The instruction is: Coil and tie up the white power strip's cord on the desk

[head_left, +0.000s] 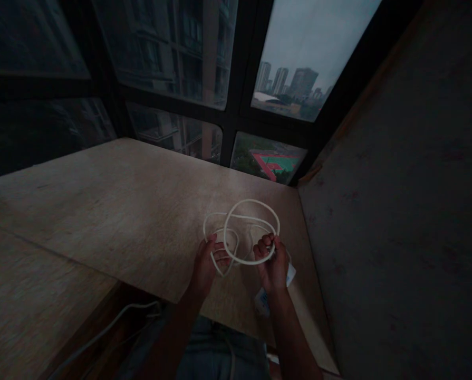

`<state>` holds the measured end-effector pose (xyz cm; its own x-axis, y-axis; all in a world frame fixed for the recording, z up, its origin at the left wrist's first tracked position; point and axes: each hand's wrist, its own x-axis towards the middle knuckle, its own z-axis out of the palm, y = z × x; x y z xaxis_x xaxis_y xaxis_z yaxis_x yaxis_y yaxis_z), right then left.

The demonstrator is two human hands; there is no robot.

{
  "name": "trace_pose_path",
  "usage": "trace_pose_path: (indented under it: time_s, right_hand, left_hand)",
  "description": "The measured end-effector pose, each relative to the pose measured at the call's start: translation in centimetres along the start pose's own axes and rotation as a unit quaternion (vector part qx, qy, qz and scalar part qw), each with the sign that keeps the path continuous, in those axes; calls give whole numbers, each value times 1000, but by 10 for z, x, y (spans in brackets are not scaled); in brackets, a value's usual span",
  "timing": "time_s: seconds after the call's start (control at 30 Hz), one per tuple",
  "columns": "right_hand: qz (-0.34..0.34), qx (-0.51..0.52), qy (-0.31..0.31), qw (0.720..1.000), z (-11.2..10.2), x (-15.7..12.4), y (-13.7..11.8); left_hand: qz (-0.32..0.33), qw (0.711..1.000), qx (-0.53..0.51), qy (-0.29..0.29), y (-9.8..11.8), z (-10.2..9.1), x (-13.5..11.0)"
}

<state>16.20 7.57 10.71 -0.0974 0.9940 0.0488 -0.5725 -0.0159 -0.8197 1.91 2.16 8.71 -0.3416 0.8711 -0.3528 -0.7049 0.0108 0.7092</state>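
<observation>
A white cable [251,210] is wound into loose loops above a plywood tabletop [133,211]. My left hand [206,265] grips the left side of the loops with its fingers curled round the strands. My right hand [272,261] pinches the right side of the loops, knuckles up. A white block [262,302], perhaps a plug or adapter on the cable's end, lies on the board just under my right wrist.
The board ends at a dark-framed window [236,121] at the back and a plain wall [402,211] on the right. Another white cable [113,323] hangs below the board's front edge at lower left, near my lap.
</observation>
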Motion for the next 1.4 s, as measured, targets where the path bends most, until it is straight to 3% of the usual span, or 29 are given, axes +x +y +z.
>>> trace_pose_path:
  time_s: [0.13,0.3,0.37,0.4,0.47,0.57,0.6,0.67,0.77,0.87,1.0,1.07,1.17,1.23,1.33,1.4]
  right_hand:
    - [20,101,35,994,4,-15,25]
    - [82,254,43,963,4,-28,38]
    - [104,280,31,954,2,-31,40]
    - [114,284,24,952,1,-32,39]
    - [131,280,10,951,-2,-33,37]
    - [155,268,-20,951,-6,-36,31]
    - [163,263,-34,950,-7,-37,29]
    - [168,252,-64,951,-9,-39,23]
    - [150,226,-96,958,-11,-39,16]
    - [133,189,-105,967,-15,-36,9]
    - [133,119,-118,977,-21,-32,5]
    - [136,76,-130,979,-20,-33,5]
    - [144,13,-144,979,-16,-37,9]
    - [146,-5,-145,979,-12,-38,13]
    - [143,-6,-138,980,-10,-39,17]
    - [140,-7,-125,982,-11,-39,17]
  left_hand:
    - [-18,1000,-22,-8,-3,2,-6]
    - [-46,998,37,32,5,-23,13]
    - [12,994,90,56,10,-35,20]
    - [70,987,131,68,13,-41,23]
    - [226,938,251,79,21,-48,25]
    - [416,790,450,21,37,-51,29]
    - [445,746,496,-13,42,-51,31]
    - [459,693,550,-85,51,-49,37]
    - [425,672,585,-161,63,-46,41]
    - [360,680,602,-215,77,-37,34]
    - [309,724,577,-217,89,-21,20]
    - [286,769,542,-184,87,-15,17]
    - [265,845,458,-75,74,-9,21]
    - [251,881,401,-21,62,-6,26]
    - [197,927,321,-4,50,-5,32]
    - [126,956,266,-16,49,-5,35]
